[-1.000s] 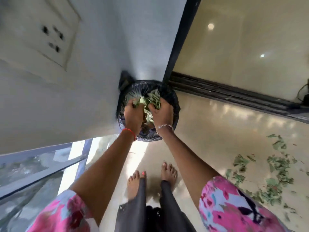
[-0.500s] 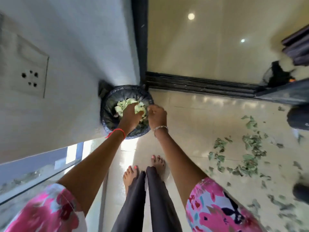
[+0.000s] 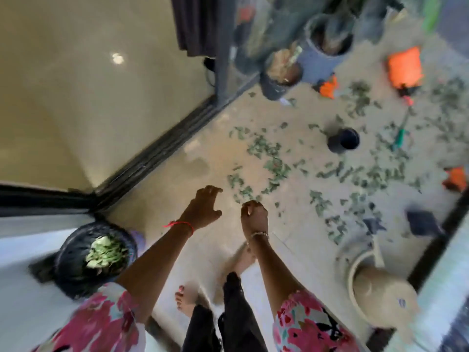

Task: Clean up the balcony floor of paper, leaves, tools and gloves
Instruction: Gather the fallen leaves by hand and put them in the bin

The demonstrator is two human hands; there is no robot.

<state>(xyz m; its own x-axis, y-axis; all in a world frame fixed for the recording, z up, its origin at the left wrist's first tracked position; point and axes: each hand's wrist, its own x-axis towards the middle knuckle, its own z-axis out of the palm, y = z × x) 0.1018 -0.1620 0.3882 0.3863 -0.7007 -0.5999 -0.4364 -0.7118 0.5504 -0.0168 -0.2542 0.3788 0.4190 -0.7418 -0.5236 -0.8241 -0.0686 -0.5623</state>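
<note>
My left hand [image 3: 203, 207] hangs over bare floor with fingers spread and nothing in it. Beside it my right hand [image 3: 253, 214] is curled into a loose fist; nothing shows in it. A black-lined bin [image 3: 68, 252] with pale green leaves [image 3: 104, 251] inside stands at the lower left by the wall. Green leaf scraps [image 3: 269, 163] lie scattered across the balcony floor ahead of both hands. Orange gloves [image 3: 404, 68] lie at the far right, and a green-handled tool [image 3: 401, 135] lies among the leaves.
Potted plants [image 3: 281, 69] stand by the sliding door frame [image 3: 220, 47]. A small black pot [image 3: 344, 142] sits mid-floor. A beige bucket [image 3: 380, 293] lies at the right beside the railing. My bare feet [image 3: 185, 301] are below.
Both hands have left the bin, with the leaves now lying in it. The view has swung right to the littered floor, and the bin now sits at the lower left.
</note>
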